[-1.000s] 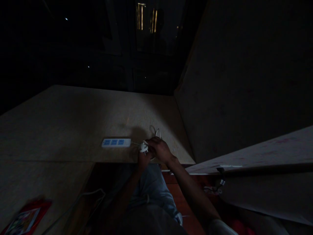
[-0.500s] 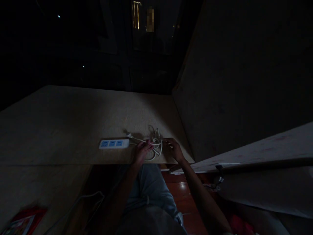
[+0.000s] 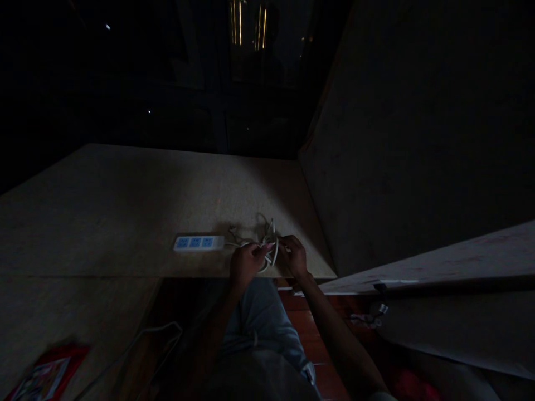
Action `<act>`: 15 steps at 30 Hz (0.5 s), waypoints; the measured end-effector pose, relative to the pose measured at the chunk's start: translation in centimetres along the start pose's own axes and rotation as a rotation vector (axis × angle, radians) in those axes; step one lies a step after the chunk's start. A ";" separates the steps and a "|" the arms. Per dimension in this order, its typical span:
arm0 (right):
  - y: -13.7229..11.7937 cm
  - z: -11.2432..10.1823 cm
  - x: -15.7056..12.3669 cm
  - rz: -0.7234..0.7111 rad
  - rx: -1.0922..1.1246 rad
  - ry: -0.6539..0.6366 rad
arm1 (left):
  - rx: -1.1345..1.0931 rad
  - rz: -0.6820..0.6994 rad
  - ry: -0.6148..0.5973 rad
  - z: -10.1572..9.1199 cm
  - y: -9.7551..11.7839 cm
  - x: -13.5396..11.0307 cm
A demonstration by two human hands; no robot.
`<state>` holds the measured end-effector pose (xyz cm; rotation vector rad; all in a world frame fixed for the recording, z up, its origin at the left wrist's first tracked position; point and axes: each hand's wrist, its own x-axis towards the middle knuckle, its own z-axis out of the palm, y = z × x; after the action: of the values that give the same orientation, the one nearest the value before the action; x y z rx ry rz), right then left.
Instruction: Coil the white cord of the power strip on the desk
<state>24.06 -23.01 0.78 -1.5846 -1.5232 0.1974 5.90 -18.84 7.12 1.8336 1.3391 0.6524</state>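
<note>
A white power strip (image 3: 211, 249) with blue socket faces lies on the pale tabletop, left of my hands. Its white power cord (image 3: 273, 225) is bunched in loops at the right. My left hand (image 3: 246, 265) is closed, thumb and fingertips pinching a stretch of the cord. Against the right side of the loops, my right hand (image 3: 295, 256) has its fingers curled onto the cord. The scene is dim, so the exact fingertip contact is hard to make out. The plug end shows only faintly behind my left hand.
The pale tabletop (image 3: 125, 211) ends at a dark window behind and a tall panel (image 3: 401, 145) on the right. A red packet (image 3: 48, 373) lies at lower left, near another white cable (image 3: 161, 328). Reddish flooring (image 3: 307, 323) shows below the table edge.
My left hand has turned from palm-up under the cord to pinching it from above. My right hand has moved in against the loops, and the plug end has shifted toward the right.
</note>
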 end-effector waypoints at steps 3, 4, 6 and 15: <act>-0.6 0.1 0.6 -0.070 -0.070 0.049 | 0.089 0.107 0.020 0.6 1.0 -0.8; -0.7 0.1 0.8 -0.091 -0.087 0.057 | 0.084 0.134 0.054 1.0 1.0 -0.8; -1.0 -0.1 1.2 -0.128 -0.112 0.062 | 0.033 0.197 0.145 1.4 0.7 -0.5; 0.4 -1.1 0.7 0.141 0.118 0.194 | -0.252 0.185 0.446 -1.2 -2.5 3.0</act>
<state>25.19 -22.87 1.46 -1.5691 -1.2309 0.2023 4.53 -15.25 5.68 1.6745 1.2933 1.3271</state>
